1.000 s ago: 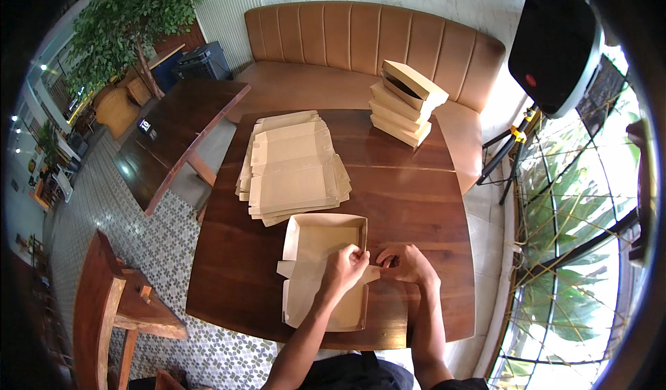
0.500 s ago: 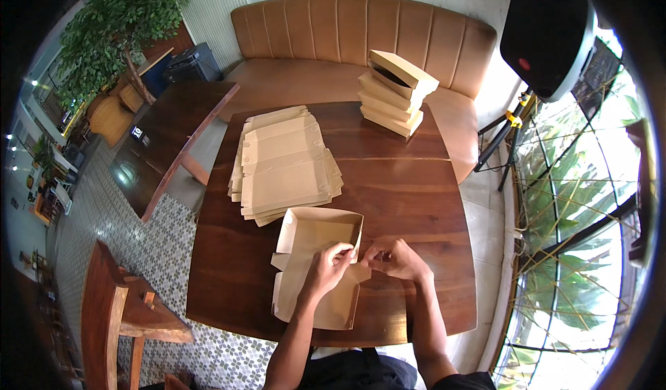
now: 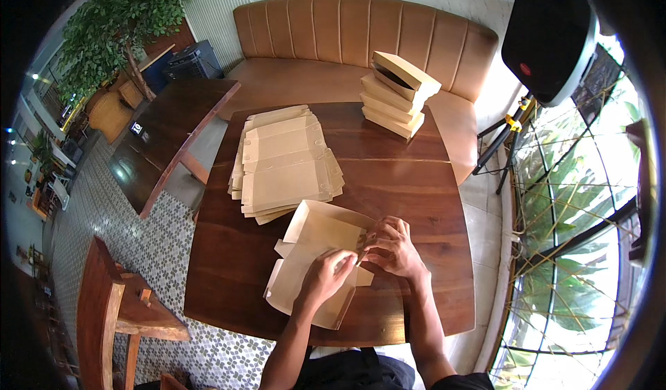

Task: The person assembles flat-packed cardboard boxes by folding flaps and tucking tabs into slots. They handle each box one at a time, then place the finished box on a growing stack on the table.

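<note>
A partly folded brown cardboard box [image 3: 305, 259] lies at the near side of the wooden table, its walls standing at the far and near ends. My left hand [image 3: 327, 273] is closed in a pinch at the box's right side, near the middle fold. My right hand [image 3: 393, 248] closes on the right wall of the same box, by a small flap. Fingers cover the corner where both hands meet. Beyond the box, flat cardboard blanks [image 3: 281, 164] lie in an uneven stack. Several folded boxes [image 3: 395, 98] are piled at the table's far right.
The dark wooden table [image 3: 423, 202] fills the middle, with a curved brown bench [image 3: 305, 36] behind it. A black speaker [image 3: 544, 39] on a tripod stands at the right, beside a window grille. Another table [image 3: 173, 126] and a wooden chair [image 3: 104, 307] are at the left.
The box has turned slightly clockwise on the table. My right hand has moved up and left, closing on the box's right wall; my left hand stays near the fold.
</note>
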Tool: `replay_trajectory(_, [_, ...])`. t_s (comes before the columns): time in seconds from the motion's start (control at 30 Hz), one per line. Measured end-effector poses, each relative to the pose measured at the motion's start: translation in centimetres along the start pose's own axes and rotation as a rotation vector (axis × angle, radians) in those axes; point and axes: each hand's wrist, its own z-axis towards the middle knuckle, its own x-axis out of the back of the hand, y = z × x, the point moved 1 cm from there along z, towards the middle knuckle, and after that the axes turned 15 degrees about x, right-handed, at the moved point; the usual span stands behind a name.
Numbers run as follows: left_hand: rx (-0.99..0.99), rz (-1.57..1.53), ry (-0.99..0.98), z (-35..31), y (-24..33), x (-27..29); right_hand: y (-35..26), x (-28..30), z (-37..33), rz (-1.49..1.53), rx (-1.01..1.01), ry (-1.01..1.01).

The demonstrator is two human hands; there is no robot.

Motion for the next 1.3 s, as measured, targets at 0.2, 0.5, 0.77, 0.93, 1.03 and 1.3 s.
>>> replay_trajectory(0.2, [-0.260,0.267,0.203,-3.1,-0.8,-1.8,-0.5,-0.4,0.0,0.046,0.005,0.118])
replay_trajectory(0.5, [-0.193,0.491,0.443,-2.4,-1.0,-6.4,-1.0,-0.4,0.2,0.199,-0.223,0.014])
replay_trajectory(0.77, [0.224,-0.098,0.173,-1.1,-5.5,-5.1,-1.3,0.2,0.2,0.504,-0.433,0.136])
replay_trajectory(0.93, [0.217,-0.334,0.086,-1.3,-7.6,-4.0,-2.2,-1.1,1.0,0.522,-0.462,0.204])
replay_trajectory(1.03, [0.214,-0.460,0.015,-1.4,-7.9,-3.7,-2.8,-1.3,1.2,0.610,-0.421,0.201])
replay_trajectory(1.3, [0.163,-0.584,0.067,-1.3,-8.2,-3.8,-3.5,-1.2,1.2,0.616,-0.373,0.077])
